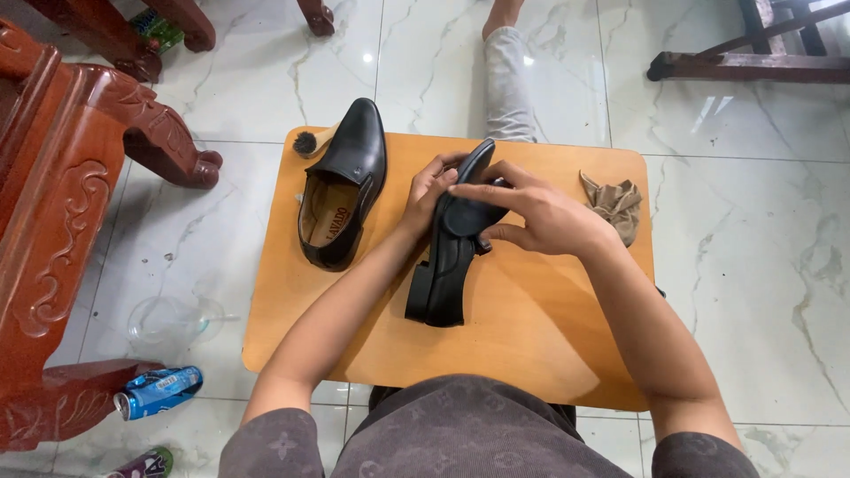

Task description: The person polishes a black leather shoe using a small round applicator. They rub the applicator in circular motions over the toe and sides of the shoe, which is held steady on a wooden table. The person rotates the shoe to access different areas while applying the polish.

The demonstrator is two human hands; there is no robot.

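Bright, even light; ceiling glare on the marble floor [367,57], edges perhaps slightly warped.

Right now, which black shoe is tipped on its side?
The black shoe held in both hands, near the middle of the wooden table, is tipped on its side with its sole showing. The other black shoe sits upright to its left, untouched, opening facing up.

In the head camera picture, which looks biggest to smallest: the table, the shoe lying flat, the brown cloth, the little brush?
1. Table
2. Shoe lying flat
3. Brown cloth
4. Brush, though the shoe hides part of it.
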